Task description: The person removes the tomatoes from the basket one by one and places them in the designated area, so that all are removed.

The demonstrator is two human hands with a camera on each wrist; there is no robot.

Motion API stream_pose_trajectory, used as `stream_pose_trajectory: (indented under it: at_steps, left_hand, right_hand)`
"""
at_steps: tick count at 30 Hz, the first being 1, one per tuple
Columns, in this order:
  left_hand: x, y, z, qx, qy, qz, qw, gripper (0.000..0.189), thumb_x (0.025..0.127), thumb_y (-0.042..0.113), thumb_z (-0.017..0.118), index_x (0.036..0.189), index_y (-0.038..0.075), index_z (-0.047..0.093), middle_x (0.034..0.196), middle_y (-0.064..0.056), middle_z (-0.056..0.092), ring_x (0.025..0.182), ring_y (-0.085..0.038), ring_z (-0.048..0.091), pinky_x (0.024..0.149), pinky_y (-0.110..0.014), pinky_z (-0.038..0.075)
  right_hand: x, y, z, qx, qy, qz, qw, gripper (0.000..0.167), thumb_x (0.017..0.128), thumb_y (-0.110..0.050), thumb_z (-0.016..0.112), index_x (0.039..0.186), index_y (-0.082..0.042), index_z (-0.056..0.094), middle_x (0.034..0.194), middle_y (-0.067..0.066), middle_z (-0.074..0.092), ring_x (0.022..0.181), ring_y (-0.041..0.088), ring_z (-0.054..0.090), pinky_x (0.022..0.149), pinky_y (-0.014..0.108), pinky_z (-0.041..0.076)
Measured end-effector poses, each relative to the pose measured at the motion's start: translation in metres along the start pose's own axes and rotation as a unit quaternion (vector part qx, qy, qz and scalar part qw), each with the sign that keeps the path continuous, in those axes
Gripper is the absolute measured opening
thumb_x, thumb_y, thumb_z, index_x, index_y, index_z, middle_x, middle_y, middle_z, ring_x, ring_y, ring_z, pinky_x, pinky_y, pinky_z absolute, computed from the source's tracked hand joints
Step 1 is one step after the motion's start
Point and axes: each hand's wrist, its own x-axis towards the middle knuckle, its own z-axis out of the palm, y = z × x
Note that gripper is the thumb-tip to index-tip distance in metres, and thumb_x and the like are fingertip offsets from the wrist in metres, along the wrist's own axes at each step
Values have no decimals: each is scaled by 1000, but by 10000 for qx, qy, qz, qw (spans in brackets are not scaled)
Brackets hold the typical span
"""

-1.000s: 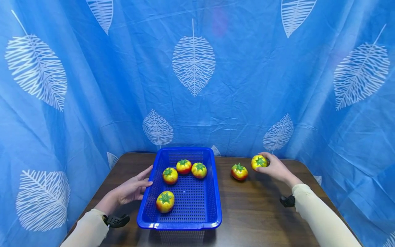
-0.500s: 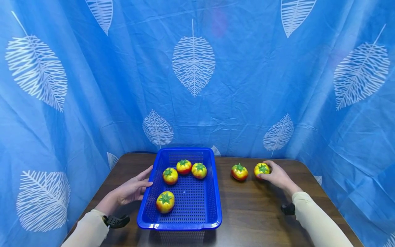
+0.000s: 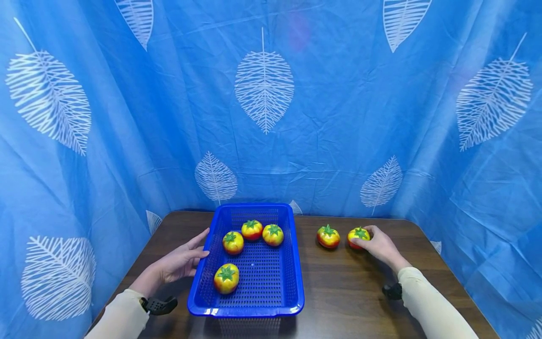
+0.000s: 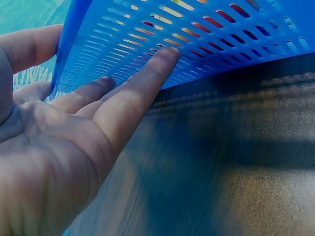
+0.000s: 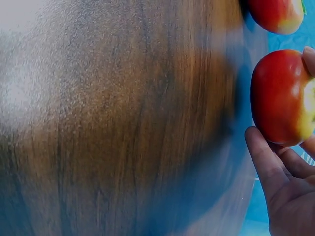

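Note:
My right hand (image 3: 381, 246) pinches a red-and-yellow tomato (image 3: 354, 240) with a green star-shaped top, low over the table. In the right wrist view, thumb and fingers sit on opposite sides of this tomato (image 5: 278, 98). Just left of it lies a second tomato (image 3: 328, 237), partly seen in the right wrist view as well. At the left rim of a blue slotted plastic basket (image 3: 299, 278), my left hand (image 3: 179, 261) holds on with the thumb at the rim. In the left wrist view its other fingers (image 4: 133, 105) reach under the rim along the basket's outer wall.
Inside the basket, three tomatoes (image 3: 252, 230) group toward the back and another tomato (image 3: 226, 278) lies near the front left. The basket stands on a dark wooden table (image 3: 338, 292). A blue curtain (image 3: 322, 155) with white leaf prints hangs around the table's back and sides.
My right hand has lowered the tomato toward the table, beside the other loose one, and shifted it slightly right. The left hand and basket stay in place.

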Motion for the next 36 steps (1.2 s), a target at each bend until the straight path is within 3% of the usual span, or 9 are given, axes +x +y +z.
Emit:
stream_pose_trajectory:
  at_steps: [19, 36]
  left_hand:
    - [-1, 0, 0, -48, -71, 27, 10000, 85, 107, 23, 54, 165, 31, -7, 165, -29, 15, 132, -46, 53, 98, -61, 51]
    - [-1, -1, 0, -61, -51, 21, 10000, 85, 107, 24, 54, 165, 31, -7, 165, -29, 15, 132, -45, 53, 98, -61, 51]
  right_hand:
    - [-2, 3, 0, -32, -22, 167, 9999, 100, 90, -67, 65, 145, 11, 34, 138, 37, 46, 118, 47, 50, 106, 64, 41]
    - [-1, 11, 2, 62, -22, -25, 10000, 106, 83, -67, 73, 145, 11, 35, 136, 36, 48, 117, 46, 52, 104, 64, 44]
